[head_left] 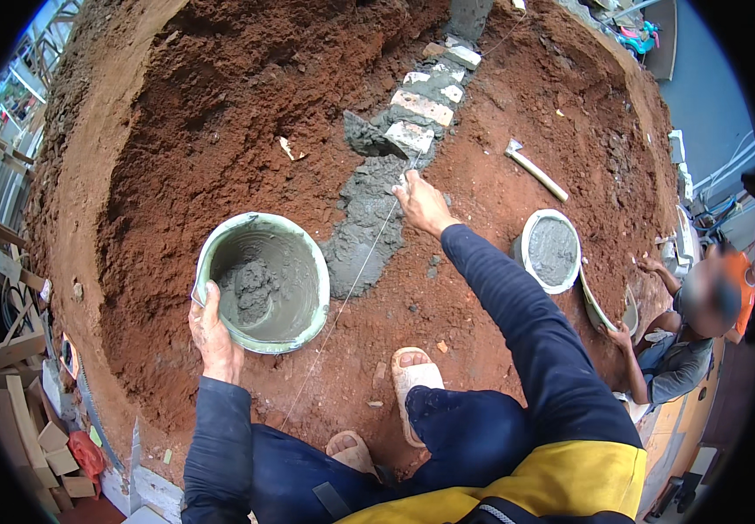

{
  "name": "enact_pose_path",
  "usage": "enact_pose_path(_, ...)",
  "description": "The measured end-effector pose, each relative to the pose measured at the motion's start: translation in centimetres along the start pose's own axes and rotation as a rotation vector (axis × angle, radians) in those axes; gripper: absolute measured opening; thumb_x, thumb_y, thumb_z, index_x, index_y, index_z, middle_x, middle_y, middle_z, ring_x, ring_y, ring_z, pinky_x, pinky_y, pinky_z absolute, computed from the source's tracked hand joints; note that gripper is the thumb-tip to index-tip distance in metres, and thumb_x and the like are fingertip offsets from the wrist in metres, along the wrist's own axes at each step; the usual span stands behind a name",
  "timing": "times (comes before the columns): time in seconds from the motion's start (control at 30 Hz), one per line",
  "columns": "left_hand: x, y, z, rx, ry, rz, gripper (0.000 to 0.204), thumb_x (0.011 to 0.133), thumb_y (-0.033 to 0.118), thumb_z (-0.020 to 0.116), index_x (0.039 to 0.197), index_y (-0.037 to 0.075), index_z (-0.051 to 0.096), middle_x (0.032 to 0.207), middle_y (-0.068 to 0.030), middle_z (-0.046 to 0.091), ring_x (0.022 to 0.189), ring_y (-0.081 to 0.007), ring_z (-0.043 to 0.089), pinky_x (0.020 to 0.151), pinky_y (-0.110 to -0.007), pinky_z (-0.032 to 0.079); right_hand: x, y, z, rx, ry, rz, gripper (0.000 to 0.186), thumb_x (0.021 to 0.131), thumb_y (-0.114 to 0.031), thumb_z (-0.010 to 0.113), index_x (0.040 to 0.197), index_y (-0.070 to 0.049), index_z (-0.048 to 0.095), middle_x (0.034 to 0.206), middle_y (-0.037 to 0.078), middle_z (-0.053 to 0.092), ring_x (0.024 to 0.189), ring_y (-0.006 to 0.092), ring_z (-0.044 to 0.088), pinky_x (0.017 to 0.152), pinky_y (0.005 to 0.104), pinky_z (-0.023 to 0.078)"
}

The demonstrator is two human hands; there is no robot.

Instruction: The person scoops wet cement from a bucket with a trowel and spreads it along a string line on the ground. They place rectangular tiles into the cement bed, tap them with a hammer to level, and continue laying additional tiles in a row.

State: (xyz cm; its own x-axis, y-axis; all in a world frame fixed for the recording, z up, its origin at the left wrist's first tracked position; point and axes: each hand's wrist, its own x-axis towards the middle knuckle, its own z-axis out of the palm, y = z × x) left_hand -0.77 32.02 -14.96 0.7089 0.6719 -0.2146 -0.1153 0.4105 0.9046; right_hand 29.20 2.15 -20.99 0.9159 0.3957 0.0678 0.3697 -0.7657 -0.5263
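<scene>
- The head fisheye looks steeply down from above the wearer's sandals [419, 377].
- It faces along the brick course [421, 107].
- The yellow shirt [583, 476] sits closest.

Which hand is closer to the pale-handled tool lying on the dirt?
The right hand: it grips a trowel just left of and slightly below the pale-handled tool. The left hand is farther off, lower left, holding the bucket.
</scene>
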Motion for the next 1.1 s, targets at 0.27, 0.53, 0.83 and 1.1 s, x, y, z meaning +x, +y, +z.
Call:
enact_pose_path(0.27, 0.5, 0.8, -1.6, -0.054, -0.070, 0.033, 0.038, 0.104, 0.024, 0.070, 0.135, 0.003, 0.065, 0.126, -0.0073, 0.071, 0.115, -0.0186, 0.067, 0.102, -0.037, 0.053, -5.4, -5.1, -8.0, 0.008, -0.127, -0.328, 0.035, 0.106, -0.035, 0.048, 0.118, -0.002, 0.052, 0.103, 0.027, 0.069, 0.097, 0.0491, 0.067, 0.085, 0.0572, 0.053)
enact_pose_path(0.53, -0.9, 1.8, -0.2, -0.071, -0.311, 0.018, 0.033, 0.104, 0.020, 0.069, 0.133, 0.004, 0.069, 0.124, -0.0065, 0.074, 0.111, -0.0179, 0.070, 0.099, -0.035, 0.056, -14.1, -18.1, -3.8, -0.373, -0.225, -0.634, 0.029, 0.099, -0.013, 0.056, 0.119, 0.007, 0.058, 0.095, 0.024, 0.067, 0.076, 0.0367, 0.073, 0.062, 0.0460, 0.060)
enact_pose_path(0.83, -2.9, 2.4, 0.7, 0.096, -0.290, 0.198, 0.040, 0.100, 0.008, 0.070, 0.138, -0.003, 0.066, 0.131, -0.0076, 0.071, 0.116, -0.0151, 0.065, 0.105, -0.032, 0.048, -13.9, -18.2, -4.2, -0.483, -0.038, -0.789, 0.032, 0.100, -0.015, 0.051, 0.108, 0.014, 0.060, 0.084, 0.027, 0.069, 0.066, 0.0355, 0.073, 0.056, 0.0460, 0.059)
enact_pose_path(1.1, -5.0, 4.1, 0.2, 0.431, -0.522, 0.265, 0.041, 0.092, 0.003, 0.071, 0.133, -0.004, 0.070, 0.136, -0.0137, 0.070, 0.129, -0.0229, 0.060, 0.114, -0.037, 0.042, -16.3, -13.4, 0.2, 0.212, -0.984, 0.133, 0.045, 0.111, -0.038, 0.042, 0.101, -0.003, 0.068, 0.067, 0.010, 0.061, 0.049, 0.0207, 0.060, 0.050, 0.0392, 0.053)
